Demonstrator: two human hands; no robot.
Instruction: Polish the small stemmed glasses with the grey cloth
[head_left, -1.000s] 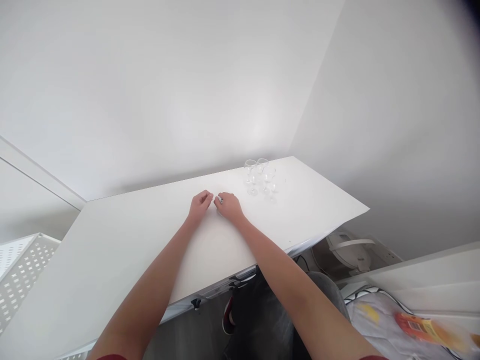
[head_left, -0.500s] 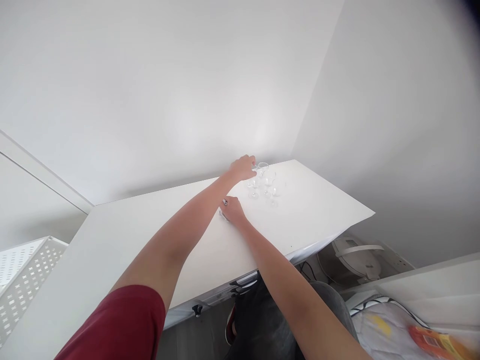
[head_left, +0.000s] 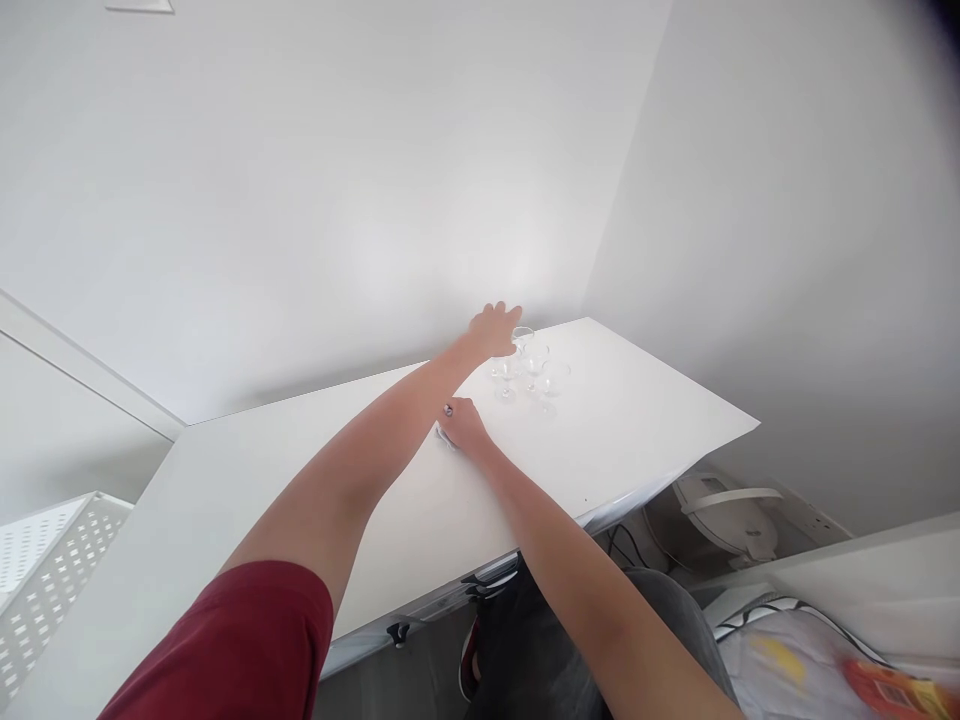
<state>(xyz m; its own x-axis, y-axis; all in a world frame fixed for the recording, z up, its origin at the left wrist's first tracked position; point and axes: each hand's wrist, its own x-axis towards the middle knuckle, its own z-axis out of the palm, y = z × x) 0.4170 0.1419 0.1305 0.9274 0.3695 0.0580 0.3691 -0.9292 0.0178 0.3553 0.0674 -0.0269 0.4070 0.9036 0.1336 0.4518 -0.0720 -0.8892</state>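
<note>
Several clear stemmed glasses stand close together on the white table, towards its back right. My left hand reaches over to their left side, fingers spread, near the rim of the rearmost glass. Whether it touches that glass I cannot tell. Nearer to me, my right hand is closed low over the tabletop beneath my left forearm. A small grey-white thing shows at its fingers, partly hidden and too small to name.
Walls rise behind the table and to its right. A white perforated rack stands at the left. Below the right edge are a white lidded appliance and dark cables. A bag with an orange packet lies at the lower right.
My left hand's fingers have gone from curled beside a glass to spread and raised. My right hand stays closed in about the same spot. The view has shifted slightly.
</note>
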